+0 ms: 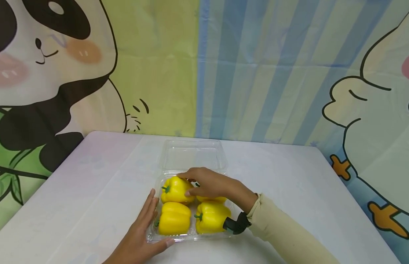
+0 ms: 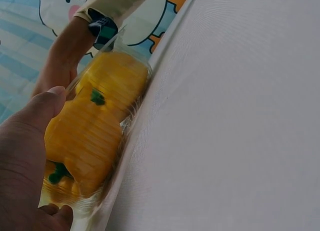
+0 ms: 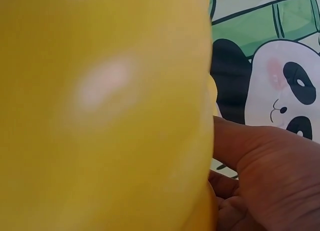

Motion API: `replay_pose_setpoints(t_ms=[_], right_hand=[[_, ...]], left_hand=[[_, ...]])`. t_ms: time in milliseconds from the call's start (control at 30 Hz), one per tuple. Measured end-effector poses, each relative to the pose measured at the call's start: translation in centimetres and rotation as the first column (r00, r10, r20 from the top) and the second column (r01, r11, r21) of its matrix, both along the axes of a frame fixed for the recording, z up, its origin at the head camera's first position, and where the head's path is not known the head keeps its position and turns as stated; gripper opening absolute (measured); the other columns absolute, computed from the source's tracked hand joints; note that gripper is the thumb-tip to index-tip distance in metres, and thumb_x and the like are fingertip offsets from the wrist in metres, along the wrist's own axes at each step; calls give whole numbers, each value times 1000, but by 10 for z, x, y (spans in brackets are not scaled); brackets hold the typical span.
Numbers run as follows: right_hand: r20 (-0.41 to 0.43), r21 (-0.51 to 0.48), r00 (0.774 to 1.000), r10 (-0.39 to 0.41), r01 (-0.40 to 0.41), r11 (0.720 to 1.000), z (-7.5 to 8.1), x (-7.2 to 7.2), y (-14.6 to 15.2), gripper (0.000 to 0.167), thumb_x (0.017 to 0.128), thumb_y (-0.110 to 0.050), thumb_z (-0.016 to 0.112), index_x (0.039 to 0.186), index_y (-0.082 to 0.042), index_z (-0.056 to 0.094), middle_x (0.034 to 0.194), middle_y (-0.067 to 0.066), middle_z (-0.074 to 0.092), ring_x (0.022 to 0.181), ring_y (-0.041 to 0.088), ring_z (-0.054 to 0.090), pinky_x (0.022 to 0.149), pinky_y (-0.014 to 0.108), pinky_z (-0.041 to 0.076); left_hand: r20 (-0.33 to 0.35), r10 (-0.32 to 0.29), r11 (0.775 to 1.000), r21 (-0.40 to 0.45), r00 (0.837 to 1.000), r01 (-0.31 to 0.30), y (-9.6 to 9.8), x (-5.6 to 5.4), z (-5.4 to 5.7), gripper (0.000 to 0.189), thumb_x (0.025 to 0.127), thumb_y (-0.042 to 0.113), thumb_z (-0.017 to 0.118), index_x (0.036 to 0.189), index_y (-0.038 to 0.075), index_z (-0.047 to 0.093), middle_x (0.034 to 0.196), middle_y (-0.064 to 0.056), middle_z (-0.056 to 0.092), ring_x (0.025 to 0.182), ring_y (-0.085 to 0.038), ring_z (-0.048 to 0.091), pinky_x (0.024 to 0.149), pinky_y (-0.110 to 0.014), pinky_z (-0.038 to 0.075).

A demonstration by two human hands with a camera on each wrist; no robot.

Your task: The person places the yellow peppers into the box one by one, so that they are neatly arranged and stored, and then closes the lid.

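Several yellow bell peppers with green stems sit in a clear plastic clamshell box (image 1: 201,238). My right hand (image 1: 207,182) reaches over the box and grips the back-left bell pepper (image 1: 175,190) between thumb and fingers. Partly hidden under that hand is the back-right bell pepper (image 1: 212,199). In front lie the front-left bell pepper (image 1: 174,219) and the front-right bell pepper (image 1: 211,217). My left hand (image 1: 141,229) rests against the box's left side, fingers extended along the wall, thumb at the front edge. A large yellow pepper surface (image 3: 105,116) fills most of the right wrist view.
The box's clear lid (image 1: 193,156) lies folded back, away from me. Under everything is a white-covered table (image 1: 85,205). Behind it hangs a cartoon-printed cloth (image 1: 158,66). A dark strap (image 1: 238,223) on my right wrist hangs beside the front-right pepper.
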State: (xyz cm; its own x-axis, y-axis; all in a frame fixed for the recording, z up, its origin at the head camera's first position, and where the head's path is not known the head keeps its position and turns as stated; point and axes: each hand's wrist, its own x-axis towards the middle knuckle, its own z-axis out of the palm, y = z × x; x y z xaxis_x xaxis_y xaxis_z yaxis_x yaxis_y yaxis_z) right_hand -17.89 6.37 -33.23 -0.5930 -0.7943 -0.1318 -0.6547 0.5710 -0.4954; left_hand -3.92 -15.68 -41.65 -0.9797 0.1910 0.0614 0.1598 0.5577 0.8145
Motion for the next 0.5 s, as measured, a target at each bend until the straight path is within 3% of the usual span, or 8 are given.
replay_pose_setpoints(t_ms=[333, 500], right_hand=[[9, -35, 1000, -1, 1, 999, 0, -1, 2, 57, 91, -21, 70, 144, -12, 49, 126, 0, 59, 103, 12, 56, 92, 25, 48], [32, -100, 999, 4, -1, 995, -1, -1, 5, 54, 92, -20, 69, 143, -14, 51, 135, 1, 54, 112, 13, 56, 96, 29, 47]], left_hand=[[7, -6, 1000, -4, 1000, 6, -1, 0, 0, 115, 75, 55, 78, 157, 8, 12, 162, 11, -7, 144, -31, 20, 105, -55, 30], [30, -7, 1000, -4, 1000, 8, -1, -1, 0, 115, 75, 56, 77, 157, 10, 11, 161, 12, -8, 144, -31, 20, 105, -55, 31]])
